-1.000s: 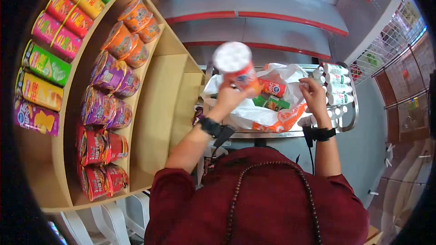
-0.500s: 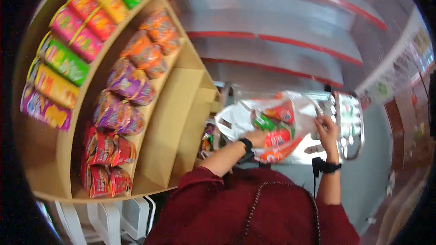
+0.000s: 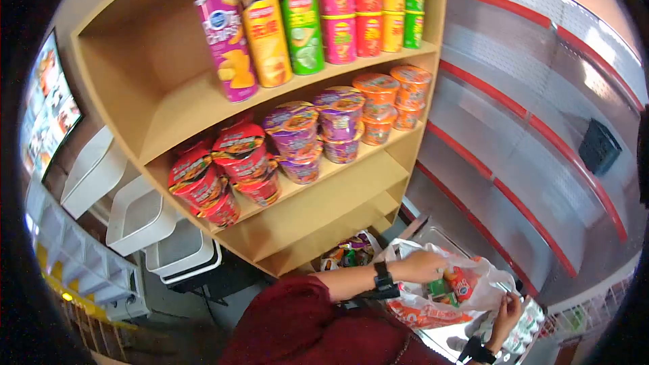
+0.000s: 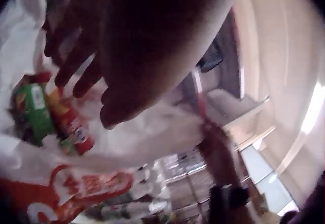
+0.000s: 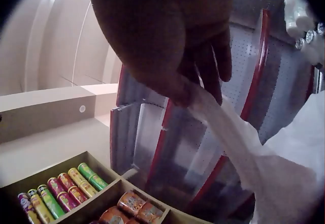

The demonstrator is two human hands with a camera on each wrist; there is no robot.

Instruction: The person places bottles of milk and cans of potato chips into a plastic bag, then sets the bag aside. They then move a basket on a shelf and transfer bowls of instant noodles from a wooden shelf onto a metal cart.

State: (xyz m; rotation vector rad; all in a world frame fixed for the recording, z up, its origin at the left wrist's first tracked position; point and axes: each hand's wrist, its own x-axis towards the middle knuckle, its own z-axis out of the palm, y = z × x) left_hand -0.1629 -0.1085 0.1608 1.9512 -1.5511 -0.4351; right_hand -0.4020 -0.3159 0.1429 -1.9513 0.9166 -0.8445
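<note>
A white plastic bag with orange print [image 3: 433, 315] stands open on the metal cart. Inside lie a red chip canister [image 3: 461, 286] and green packs [image 3: 439, 289]. My left hand [image 3: 420, 267] is over the bag's near-left side. The left wrist view shows its fingers spread, holding nothing, above the green pack [image 4: 38, 109] and the red canister [image 4: 78, 135]. With thumb and fingers, my right hand [image 3: 508, 313] pinches the bag's right edge. In the right wrist view, a stretched strip of the white bag [image 5: 228, 132] runs down from those fingers.
A wooden shelf unit [image 3: 324, 223] holds chip canisters [image 3: 302, 23] above and cup noodles [image 3: 291, 138] below. Grey racks with red edges [image 3: 514, 105] stand behind the cart. White-wrapped cans [image 3: 524, 331] sit right of the bag. White baskets [image 3: 177, 247] are at the left.
A red tub with a white end, held up by my left hand, has gone down at the bag and left the hand. The head view has swung left towards the shelf.
</note>
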